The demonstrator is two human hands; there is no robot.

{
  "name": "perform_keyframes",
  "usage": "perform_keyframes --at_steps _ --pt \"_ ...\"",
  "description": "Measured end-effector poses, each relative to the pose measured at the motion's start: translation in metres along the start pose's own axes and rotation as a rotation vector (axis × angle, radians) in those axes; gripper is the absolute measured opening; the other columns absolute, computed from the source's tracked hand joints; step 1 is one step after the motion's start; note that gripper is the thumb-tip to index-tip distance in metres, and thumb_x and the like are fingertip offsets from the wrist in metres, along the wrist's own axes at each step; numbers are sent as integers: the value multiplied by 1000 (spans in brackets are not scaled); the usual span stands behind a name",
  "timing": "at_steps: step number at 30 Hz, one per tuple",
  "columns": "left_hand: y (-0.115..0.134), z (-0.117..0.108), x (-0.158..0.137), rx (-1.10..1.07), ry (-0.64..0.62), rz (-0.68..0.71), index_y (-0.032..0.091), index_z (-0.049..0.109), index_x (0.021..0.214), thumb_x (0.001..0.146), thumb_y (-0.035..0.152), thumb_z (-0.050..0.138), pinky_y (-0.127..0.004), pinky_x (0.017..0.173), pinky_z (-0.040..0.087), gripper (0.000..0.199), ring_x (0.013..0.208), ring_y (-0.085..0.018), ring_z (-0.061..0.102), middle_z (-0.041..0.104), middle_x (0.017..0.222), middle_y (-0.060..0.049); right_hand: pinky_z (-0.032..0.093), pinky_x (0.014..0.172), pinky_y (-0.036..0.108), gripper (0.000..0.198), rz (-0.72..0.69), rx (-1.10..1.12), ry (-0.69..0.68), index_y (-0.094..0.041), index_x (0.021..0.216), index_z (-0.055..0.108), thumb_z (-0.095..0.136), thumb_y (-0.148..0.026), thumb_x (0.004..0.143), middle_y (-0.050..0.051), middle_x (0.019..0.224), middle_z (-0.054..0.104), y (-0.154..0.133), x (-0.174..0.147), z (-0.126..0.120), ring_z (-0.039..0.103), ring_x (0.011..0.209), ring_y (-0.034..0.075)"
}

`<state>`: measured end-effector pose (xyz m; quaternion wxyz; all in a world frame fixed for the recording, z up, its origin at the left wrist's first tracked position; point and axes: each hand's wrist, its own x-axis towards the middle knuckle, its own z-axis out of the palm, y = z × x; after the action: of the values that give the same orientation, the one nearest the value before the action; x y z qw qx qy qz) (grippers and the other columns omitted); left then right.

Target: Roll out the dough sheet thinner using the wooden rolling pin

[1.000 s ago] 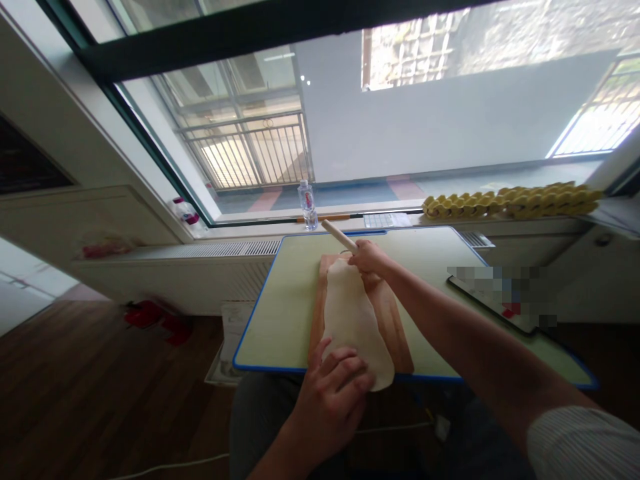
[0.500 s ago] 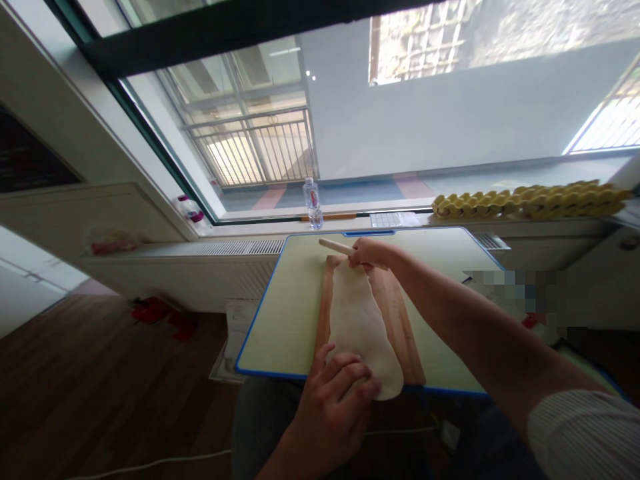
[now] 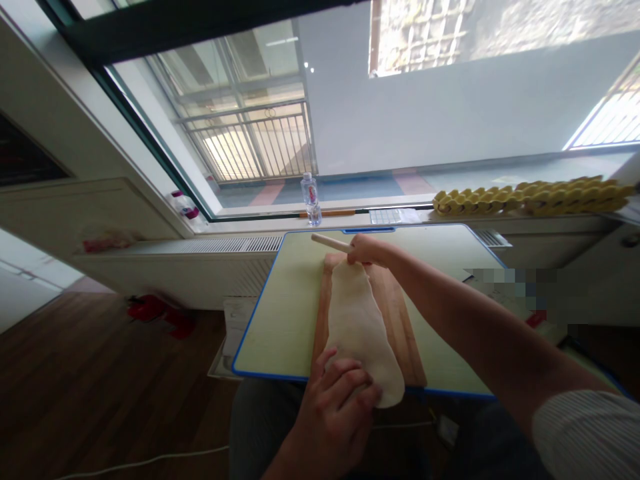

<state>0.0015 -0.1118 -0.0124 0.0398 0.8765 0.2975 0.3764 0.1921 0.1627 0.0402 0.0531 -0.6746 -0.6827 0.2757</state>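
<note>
A long flat sheet of pale dough [image 3: 356, 313] lies lengthwise on a wooden board [image 3: 400, 333], its near end hanging past the table edge. My right hand [image 3: 367, 249] is closed around a thin, pale rolling pin [image 3: 330, 243] at the dough's far end. The pin's left end sticks out over the table, and the hand hides the rest of its length. At the near end, my left hand [image 3: 343, 400] rests on the dough with its fingers bent and a little apart.
The board sits on a pale green table [image 3: 280, 313] with a blue rim. On the windowsill behind stand a clear plastic bottle [image 3: 311, 200] and a yellow wavy stack [image 3: 530, 197]. A red object [image 3: 147, 309] is on the floor at left.
My right hand and the rolling pin have shifted slightly left and away from me. The left hand stays on the near end of the dough. The view has tilted a little.
</note>
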Motion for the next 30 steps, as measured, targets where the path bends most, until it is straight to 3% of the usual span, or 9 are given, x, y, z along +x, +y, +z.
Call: perform_keyframes --at_steps 11,17,23,30 --pt "1 1 -7 -4 -5 -7 24 71 112 92 10 58 -47 123 40 27 108 -20 70 79 102 -2 53 52 27 23 -4 -20 25 -10 102 77 79 -19 80 4 62 68 0 -1 -2 62 50 16" --pt "-4 1 -4 24 25 -32 25 73 114 95 10 60 -46 122 42 28 107 -18 71 81 104 -2 52 53 26 24 39 8 107 -8 106 75 72 -25 90 7 66 70 14 2 -21 63 52 16" --pt "-13 12 -3 53 91 -84 27 75 121 96 11 63 -47 122 42 31 110 -18 74 83 110 -1 55 71 27 33 40 -76 268 -11 114 76 76 -25 85 15 95 78 31 14 -19 74 84 24" --pt "-4 22 -23 116 107 -132 27 74 121 98 13 63 -46 131 28 29 127 -19 69 80 127 0 53 85 31 29 -35 -135 328 -16 116 76 65 -30 94 17 118 77 40 11 4 72 106 30"
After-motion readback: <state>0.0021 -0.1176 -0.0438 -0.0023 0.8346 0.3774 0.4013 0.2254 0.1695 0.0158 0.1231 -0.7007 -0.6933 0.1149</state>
